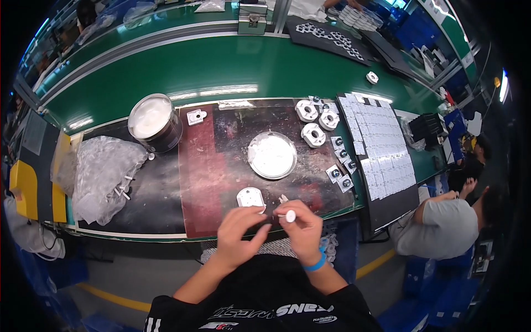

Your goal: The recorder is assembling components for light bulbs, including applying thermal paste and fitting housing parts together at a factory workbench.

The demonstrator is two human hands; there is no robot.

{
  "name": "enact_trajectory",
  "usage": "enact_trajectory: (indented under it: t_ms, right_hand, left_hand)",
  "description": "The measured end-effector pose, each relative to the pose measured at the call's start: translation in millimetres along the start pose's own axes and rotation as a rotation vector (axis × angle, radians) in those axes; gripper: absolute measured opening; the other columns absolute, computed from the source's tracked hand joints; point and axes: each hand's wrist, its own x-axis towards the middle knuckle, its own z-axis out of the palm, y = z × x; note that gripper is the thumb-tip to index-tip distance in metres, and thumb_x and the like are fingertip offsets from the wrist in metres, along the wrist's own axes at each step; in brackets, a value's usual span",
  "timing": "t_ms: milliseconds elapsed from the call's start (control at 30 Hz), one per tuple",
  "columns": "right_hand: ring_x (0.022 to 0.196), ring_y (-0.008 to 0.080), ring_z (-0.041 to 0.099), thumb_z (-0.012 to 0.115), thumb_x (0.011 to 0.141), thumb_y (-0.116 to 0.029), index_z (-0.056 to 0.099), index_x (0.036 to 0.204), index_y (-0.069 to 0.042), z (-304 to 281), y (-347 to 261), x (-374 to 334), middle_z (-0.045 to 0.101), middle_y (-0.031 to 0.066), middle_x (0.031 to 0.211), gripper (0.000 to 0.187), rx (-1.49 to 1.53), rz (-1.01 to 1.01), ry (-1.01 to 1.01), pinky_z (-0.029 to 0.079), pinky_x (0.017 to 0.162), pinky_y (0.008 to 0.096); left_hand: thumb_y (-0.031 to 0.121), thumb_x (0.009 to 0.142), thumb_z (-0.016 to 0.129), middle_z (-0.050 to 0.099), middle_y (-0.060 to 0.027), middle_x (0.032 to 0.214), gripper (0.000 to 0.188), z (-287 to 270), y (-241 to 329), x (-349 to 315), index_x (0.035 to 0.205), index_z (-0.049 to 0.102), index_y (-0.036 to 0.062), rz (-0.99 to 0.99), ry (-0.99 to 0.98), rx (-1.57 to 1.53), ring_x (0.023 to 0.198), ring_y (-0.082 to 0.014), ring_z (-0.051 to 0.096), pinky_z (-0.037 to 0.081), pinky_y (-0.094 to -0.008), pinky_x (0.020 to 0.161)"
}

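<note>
Your right hand (304, 228) pinches a white peg (290, 216); hold it softly. Your left hand (237, 237) is spread; don't bump the white plate (250, 197)

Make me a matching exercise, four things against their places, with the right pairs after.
1. blue wristband
2. crumpled clear plastic bag
3. round clear dish of white material
4. small white round-headed piece

A. in the right hand
B. on the dark mat, left of its red strip
C. around the right wrist
D. on that mat, right of the strip

Pairs: 1-C; 2-B; 3-D; 4-A
</note>
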Motion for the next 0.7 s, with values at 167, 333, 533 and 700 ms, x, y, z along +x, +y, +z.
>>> enact_trajectory:
  t_ms: [167, 333, 533, 700]
  right_hand:
    - [0.075, 0.0106, 0.07, 0.077, 0.089, 0.006, 0.066, 0.132, 0.003, -48, -19, 53, 0.074, 0.0073, 0.086, 0.045, -0.158, 0.245, -0.086, 0.053, 0.063, 0.0217]
    - [0.072, 0.0076, 0.068, 0.08, 0.089, 0.003, 0.061, 0.105, 0.001, -84, -2, 110, 0.072, 0.0064, 0.084, 0.025, -0.356, 0.232, -0.038, 0.054, 0.062, 0.0203]
    - [0.071, 0.0144, 0.071, 0.077, 0.093, -0.003, 0.071, 0.103, 0.005, -101, 21, 141, 0.075, 0.0105, 0.09, 0.015, -0.526, 0.157, -0.088, 0.057, 0.065, 0.0275]
    - [0.087, 0.0346, 0.07, 0.076, 0.089, -0.005, 0.075, 0.101, 0.0, -104, 28, 164, 0.072, 0.0161, 0.095, 0.012, -0.931, -0.21, -0.273, 0.057, 0.076, 0.0408]
  left_hand:
    - [0.022, 0.074, 0.091, 0.057, -0.0176, 0.14, 0.055, -17, -36, 13, 0.123, 0.068, 0.0117, -0.018, -0.139, 0.174, 0.125, -0.0398, 0.056, 0.046, -0.0488, 0.104]
    - [0.023, 0.073, 0.092, 0.059, -0.0158, 0.138, 0.051, -17, -61, 8, 0.118, 0.07, 0.0113, 0.035, -0.3, 0.225, 0.126, -0.0398, 0.056, 0.047, -0.049, 0.104]
    - [0.021, 0.073, 0.091, 0.06, -0.016, 0.139, 0.046, -17, -62, 8, 0.114, 0.073, 0.0103, 0.007, -0.293, 0.173, 0.126, -0.0393, 0.058, 0.049, -0.0485, 0.104]
    - [0.02, 0.073, 0.091, 0.061, -0.0156, 0.138, 0.045, -17, -66, 7, 0.113, 0.075, 0.0104, -0.005, -0.283, 0.165, 0.125, -0.0384, 0.059, 0.05, -0.0482, 0.103]
